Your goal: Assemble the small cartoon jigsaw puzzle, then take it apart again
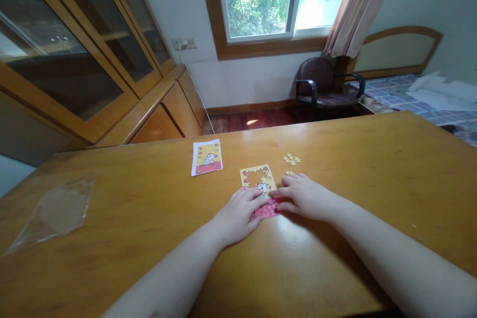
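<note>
A small jigsaw puzzle (265,208) lies on the wooden table, yellow at the top and pink at the bottom, with a white cartoon figure in the middle. A gap shows the table through its upper part. My left hand (244,211) lies over the puzzle's left side with its fingers stretched out. From the right, my right hand (300,196) reaches onto the puzzle's edge, fingers apart and touching the pieces; I see nothing held in it. Loose puzzle pieces (291,159) lie face down beyond my right hand, and another loose piece (289,173) is close to its knuckles.
A picture card (207,158) of the same design lies at the back left of the table (149,194). A clear plastic bag (61,206) rests at the far left. Past the table stand a glass-door cabinet (137,104), an armchair (320,82) and a bed (398,92).
</note>
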A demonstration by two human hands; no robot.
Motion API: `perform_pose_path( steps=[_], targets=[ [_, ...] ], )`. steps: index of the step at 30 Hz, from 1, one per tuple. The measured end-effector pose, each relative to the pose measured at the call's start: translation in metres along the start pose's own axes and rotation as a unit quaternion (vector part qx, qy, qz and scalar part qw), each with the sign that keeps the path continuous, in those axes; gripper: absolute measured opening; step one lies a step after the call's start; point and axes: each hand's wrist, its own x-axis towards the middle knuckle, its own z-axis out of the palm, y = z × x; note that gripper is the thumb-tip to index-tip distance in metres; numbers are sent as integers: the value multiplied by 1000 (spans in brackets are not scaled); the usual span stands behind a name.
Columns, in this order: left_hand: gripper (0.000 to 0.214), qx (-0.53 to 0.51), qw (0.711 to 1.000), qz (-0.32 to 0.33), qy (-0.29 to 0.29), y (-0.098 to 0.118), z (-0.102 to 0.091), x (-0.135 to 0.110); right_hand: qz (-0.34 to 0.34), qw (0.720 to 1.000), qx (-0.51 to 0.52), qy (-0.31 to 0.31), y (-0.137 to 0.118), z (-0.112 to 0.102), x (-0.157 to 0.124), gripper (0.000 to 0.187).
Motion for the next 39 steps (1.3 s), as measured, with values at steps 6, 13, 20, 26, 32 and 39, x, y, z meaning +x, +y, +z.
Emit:
perform_pose_path(
  steps=[6, 13, 20, 26, 32, 39],
  targets=[
    [35, -16, 999, 14, 28, -3, 5, 0, -8, 998, -12, 68, 1, 15, 6, 41],
    [34, -35, 998, 24, 39, -3, 6, 1, 6, 997, -23, 67, 2, 29, 15, 50],
    [35, -41, 998, 19, 33, -3, 5, 2, 11, 998, -15, 56, 2, 31, 21, 53],
    [33, -38, 999, 15, 28, -2, 4, 2, 7, 998, -13, 59, 2, 33, 24, 57],
    [33, -33, 999, 14, 24, -1, 3, 2, 3, 998, -14, 68, 4, 36, 25, 58],
    [34, -23, 1000, 9, 16, -1, 2, 2, 33, 995, -16, 91, 6, 33, 25, 57]
  ],
)
